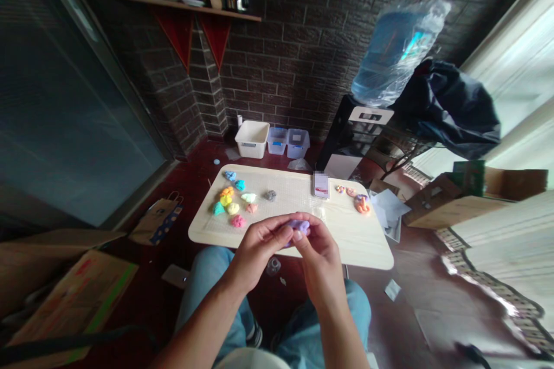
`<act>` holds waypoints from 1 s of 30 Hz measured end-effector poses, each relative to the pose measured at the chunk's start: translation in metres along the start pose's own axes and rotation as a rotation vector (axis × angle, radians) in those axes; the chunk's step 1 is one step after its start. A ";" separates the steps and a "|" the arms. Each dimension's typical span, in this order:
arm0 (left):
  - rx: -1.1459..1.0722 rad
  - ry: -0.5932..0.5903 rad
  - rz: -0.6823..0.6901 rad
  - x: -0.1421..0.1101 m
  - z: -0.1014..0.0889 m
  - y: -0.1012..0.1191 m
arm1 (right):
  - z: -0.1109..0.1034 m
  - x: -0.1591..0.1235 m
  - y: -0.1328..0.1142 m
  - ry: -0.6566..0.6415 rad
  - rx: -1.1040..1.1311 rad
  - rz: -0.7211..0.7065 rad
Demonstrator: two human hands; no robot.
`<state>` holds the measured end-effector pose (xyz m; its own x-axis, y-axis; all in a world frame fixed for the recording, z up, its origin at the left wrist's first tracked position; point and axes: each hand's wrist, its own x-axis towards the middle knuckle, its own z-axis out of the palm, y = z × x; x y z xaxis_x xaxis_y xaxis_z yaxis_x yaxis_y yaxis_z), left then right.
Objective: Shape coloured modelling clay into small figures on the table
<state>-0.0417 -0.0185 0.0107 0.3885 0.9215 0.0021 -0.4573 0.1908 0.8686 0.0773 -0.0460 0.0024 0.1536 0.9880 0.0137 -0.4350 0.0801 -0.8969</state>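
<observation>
A lump of purple modelling clay (298, 225) is pinched between my left hand (265, 240) and my right hand (319, 244), just over the near edge of the small table (355, 242). Both thumbs press on it, with the fingers curled behind. Left of my hands lie several soft clay lumps, among them a pink one (238, 221), a green one (219, 208), a yellow-orange one (225, 195) and a blue one (230, 175). A grey lump (270, 195) sits farther back. Toward the table's right end rests an orange and purple clay piece (362, 203), with smaller mixed-colour pieces (340, 189) beside it.
A small printed box (321, 185) stands at the table's back edge. Behind are a white bin (253, 138), clear tubs (298, 143) and a water dispenser (346, 138). Cardboard boxes lie at left (82, 300) and right (450, 202). My knees are under the table's near edge.
</observation>
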 end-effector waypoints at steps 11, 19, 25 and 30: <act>0.151 0.037 0.023 0.001 -0.002 -0.003 | -0.009 0.005 -0.003 -0.173 0.252 0.376; -0.078 -0.045 -0.104 -0.004 -0.005 -0.001 | -0.005 0.005 -0.007 -0.128 0.221 0.276; -0.101 -0.064 -0.117 -0.004 -0.001 0.001 | 0.001 0.005 0.000 -0.009 0.171 0.180; -0.084 -0.048 -0.091 -0.005 0.001 0.002 | 0.004 0.003 0.011 0.029 0.125 0.081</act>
<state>-0.0436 -0.0228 0.0125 0.4681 0.8823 -0.0497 -0.4828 0.3024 0.8219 0.0691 -0.0418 -0.0056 0.1380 0.9879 -0.0707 -0.5538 0.0178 -0.8325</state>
